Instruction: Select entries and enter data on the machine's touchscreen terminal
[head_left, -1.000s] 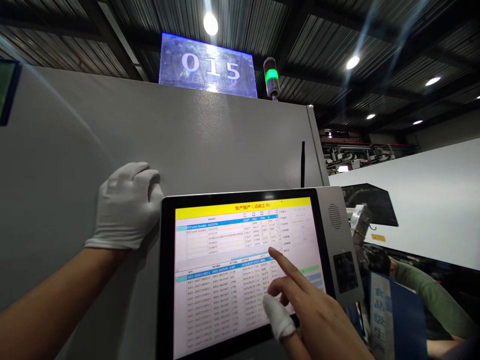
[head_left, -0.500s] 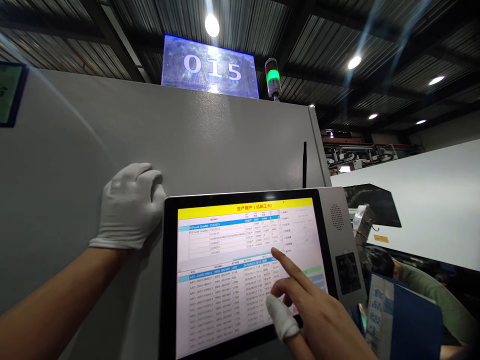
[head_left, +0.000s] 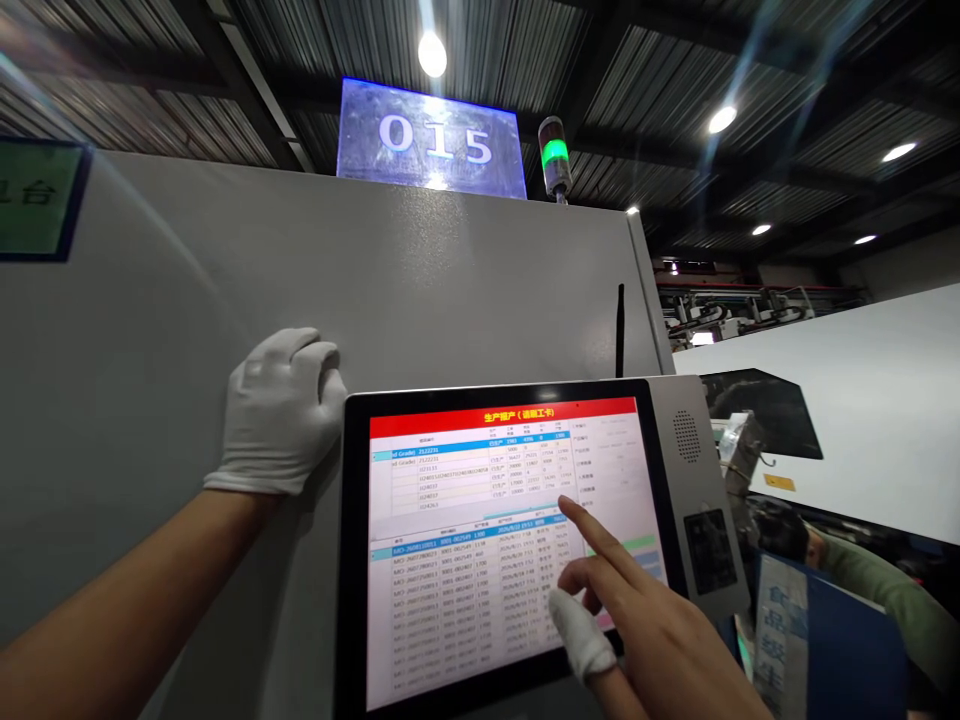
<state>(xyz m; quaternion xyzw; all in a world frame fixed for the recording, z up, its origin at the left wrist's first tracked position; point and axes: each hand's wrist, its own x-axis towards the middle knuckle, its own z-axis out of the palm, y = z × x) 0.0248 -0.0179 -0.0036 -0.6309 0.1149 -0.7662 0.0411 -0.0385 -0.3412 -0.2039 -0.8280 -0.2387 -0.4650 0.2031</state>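
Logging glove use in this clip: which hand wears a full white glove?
The left hand, at upper left of the screen. The right hand, over the screen, is bare except for a white thumb cover.

Touchscrn (head_left: 480,570) before mach. panel (head_left: 172,280); sign (head_left: 433,172) above panel, lamp (head_left: 555,172) R of sign.

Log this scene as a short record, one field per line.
Left hand: white-gloved, curled, beside the upper left corner of the touchscreen terminal
Right hand: index finger extended at the terminal, contact unclear; white thumb cover
Display: red header above two data tables
Sign: "015", above gray panel
Signal tower light: green
Far right: blue binder, co-worker's green sleeve
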